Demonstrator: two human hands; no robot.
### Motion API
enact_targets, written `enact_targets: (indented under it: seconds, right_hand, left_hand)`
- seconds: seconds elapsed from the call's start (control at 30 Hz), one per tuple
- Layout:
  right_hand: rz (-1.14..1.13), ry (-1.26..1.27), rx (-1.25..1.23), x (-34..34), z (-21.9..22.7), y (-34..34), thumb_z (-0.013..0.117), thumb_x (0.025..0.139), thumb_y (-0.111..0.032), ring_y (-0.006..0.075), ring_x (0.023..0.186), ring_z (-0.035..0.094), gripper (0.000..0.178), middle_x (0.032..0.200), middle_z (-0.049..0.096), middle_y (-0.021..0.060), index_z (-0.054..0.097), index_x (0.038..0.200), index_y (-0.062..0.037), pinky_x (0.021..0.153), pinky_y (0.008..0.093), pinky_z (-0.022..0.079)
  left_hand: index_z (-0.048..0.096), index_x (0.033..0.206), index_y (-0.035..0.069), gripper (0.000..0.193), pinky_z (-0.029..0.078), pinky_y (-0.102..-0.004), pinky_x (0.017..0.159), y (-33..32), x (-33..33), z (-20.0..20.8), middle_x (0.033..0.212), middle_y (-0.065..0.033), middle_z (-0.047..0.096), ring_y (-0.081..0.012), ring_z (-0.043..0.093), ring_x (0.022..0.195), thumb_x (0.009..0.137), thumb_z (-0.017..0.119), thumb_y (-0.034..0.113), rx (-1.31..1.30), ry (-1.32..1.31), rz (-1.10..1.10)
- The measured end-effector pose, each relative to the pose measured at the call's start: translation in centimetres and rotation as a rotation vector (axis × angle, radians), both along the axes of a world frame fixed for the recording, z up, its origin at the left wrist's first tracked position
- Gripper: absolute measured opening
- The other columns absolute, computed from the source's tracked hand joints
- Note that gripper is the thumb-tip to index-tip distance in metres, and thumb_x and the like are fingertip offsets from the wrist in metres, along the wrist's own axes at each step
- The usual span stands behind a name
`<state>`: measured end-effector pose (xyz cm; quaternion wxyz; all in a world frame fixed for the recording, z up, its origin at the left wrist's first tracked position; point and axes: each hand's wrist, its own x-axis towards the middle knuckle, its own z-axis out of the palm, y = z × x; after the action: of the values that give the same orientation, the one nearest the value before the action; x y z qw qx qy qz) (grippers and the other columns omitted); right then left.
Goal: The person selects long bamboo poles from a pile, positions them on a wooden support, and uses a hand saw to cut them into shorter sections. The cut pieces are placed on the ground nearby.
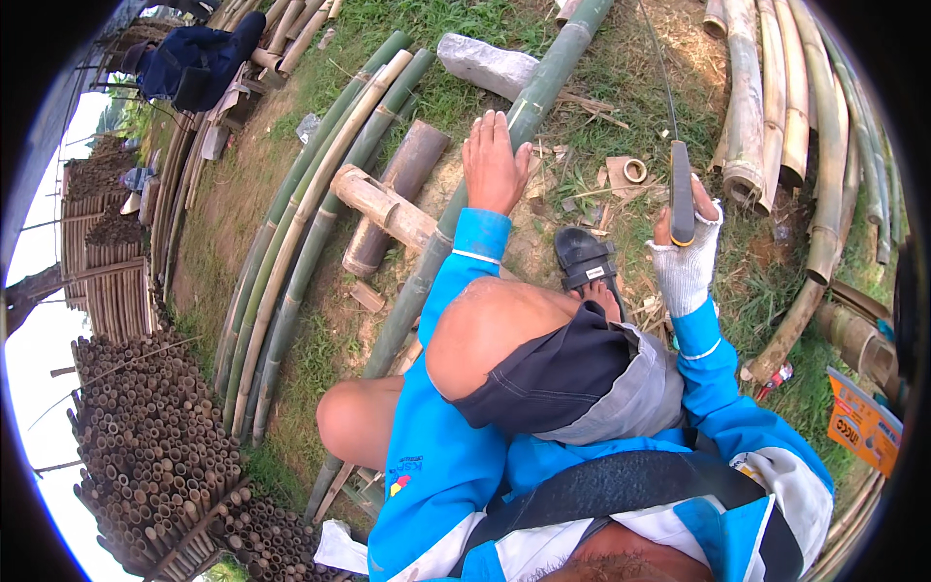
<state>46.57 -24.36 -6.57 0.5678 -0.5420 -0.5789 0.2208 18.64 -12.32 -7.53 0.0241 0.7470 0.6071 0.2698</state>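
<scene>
My bare left hand (493,163) lies with its fingers stretched out against a long green bamboo pole (543,82), thumb toward the pole's right side. The pole slants from the top edge down past my bent knee. In a white glove with bare fingertips, my right hand (687,260) is closed on the black-and-tan handle of a handsaw (682,189). Its thin blade points away from me toward the top of the view, apart from the pole. Under the pole, near my left hand, are a thick brown bamboo piece (412,179) and a pale bamboo piece (383,206) across it.
Several long bamboo poles (310,213) lie at left, with more (766,97) at right. A grey stone block (485,64) sits by the pole's far part. My sandalled foot (593,267) stands between my hands. Stacked bamboo (155,436) fills the lower left. An orange box (861,424) is at right.
</scene>
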Motion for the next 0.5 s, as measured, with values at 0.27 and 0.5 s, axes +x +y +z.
enact_targets:
  seconds: [0.27, 0.5]
  right_hand:
    - [0.120, -0.529, -0.245, 2.5, -9.3, -1.5, 0.079, 0.079, 0.000, 0.0430, 0.102, 0.068, 0.084, 0.120, 0.058, 0.0181, 0.052, 0.157, -0.0152, 0.083, 0.0458, 0.059]
    - [0.389, -1.121, -0.480, 4.8, -18.6, -1.1, 0.080, 0.083, -0.022, 0.0435, 0.109, 0.062, 0.071, 0.121, 0.055, 0.0235, 0.055, 0.148, -0.0092, 0.094, 0.0519, 0.055]
  left_hand:
    - [0.035, 0.164, -0.001, 0.084, 0.042, -0.0541, 0.120, -2.3, -5.2, -1.7, 0.160, -0.0265, 0.049, -0.0441, 0.048, 0.148, 0.100, 0.071, 0.039, -0.103, 0.249, -0.123]
    - [0.047, 0.158, 0.005, 0.069, 0.057, -0.0528, 0.102, -7.6, -21.7, 8.3, 0.141, -0.0231, 0.066, -0.0436, 0.067, 0.123, 0.105, 0.063, 0.046, -0.530, 0.564, -0.093]
